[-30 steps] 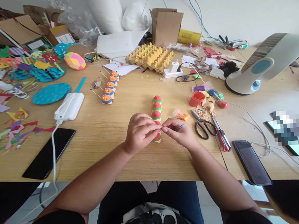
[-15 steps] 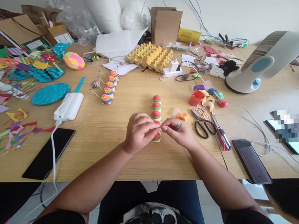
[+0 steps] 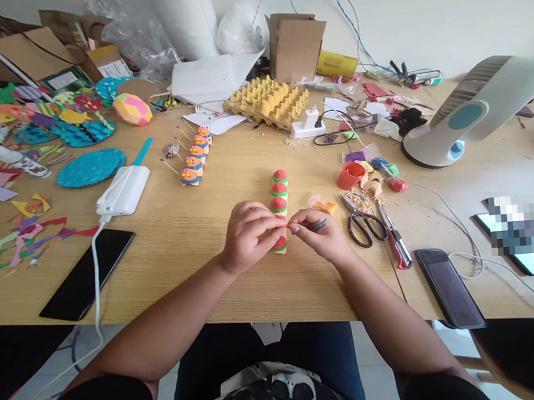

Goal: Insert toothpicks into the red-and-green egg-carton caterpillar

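– At mid-counter (image 3: 181,231), close to its near edge: how are the two hands posed?
– Both forearms come up from the near edge and converge. The left hand (image 3: 249,235) lies knuckles-up, its fingers curled down and clenched on the near end of the row of red-and-green domes (image 3: 279,193). The right hand (image 3: 318,236) meets it fingertip to fingertip, thumb and forefinger pinched on a thin dark stick (image 3: 319,225).
– Which way do the row and the stick run?
– The row's long axis runs from the person outward, its far end leaning slightly to the right. Three domes show clear of the hands, and the near end sits between the fingertips, resting on the counter. The stick lies across that axis, its free tip pointing right and slightly away.
– What bounds the space around them?
– To the right, scissors (image 3: 366,226) lie just beside the right hand, then a red utility knife (image 3: 396,245), and farther on a dark phone (image 3: 449,287) at the counter's edge. To the left, bare wood extends to a white power bank (image 3: 124,189) and a second phone (image 3: 88,272), well apart. A row of orange-and-blue pieces (image 3: 196,156) lies beyond, toward the far left.
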The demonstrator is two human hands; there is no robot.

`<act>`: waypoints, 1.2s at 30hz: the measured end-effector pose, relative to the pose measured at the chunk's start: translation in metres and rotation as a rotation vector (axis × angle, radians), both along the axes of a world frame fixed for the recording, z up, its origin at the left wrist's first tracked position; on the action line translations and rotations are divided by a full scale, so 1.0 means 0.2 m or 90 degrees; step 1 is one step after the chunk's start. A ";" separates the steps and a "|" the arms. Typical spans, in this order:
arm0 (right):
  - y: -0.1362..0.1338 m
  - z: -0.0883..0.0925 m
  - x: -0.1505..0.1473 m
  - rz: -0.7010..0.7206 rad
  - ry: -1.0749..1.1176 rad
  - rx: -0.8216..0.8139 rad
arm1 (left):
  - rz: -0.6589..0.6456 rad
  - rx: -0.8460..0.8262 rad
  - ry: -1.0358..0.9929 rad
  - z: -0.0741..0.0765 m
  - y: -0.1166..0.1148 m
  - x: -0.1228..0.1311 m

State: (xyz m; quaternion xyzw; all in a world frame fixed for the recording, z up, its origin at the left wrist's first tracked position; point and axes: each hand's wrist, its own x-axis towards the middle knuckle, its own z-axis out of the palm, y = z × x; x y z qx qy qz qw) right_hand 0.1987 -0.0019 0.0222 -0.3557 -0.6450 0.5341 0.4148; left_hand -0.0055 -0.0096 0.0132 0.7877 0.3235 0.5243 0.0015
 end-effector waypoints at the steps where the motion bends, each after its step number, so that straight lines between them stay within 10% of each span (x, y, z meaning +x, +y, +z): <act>1: 0.00 0.00 0.00 0.001 -0.002 0.001 | -0.001 -0.001 0.000 0.00 0.00 0.00; 36: 0.01 -0.01 -0.01 0.022 0.040 -0.061 | 0.003 -0.029 0.012 0.00 0.00 0.00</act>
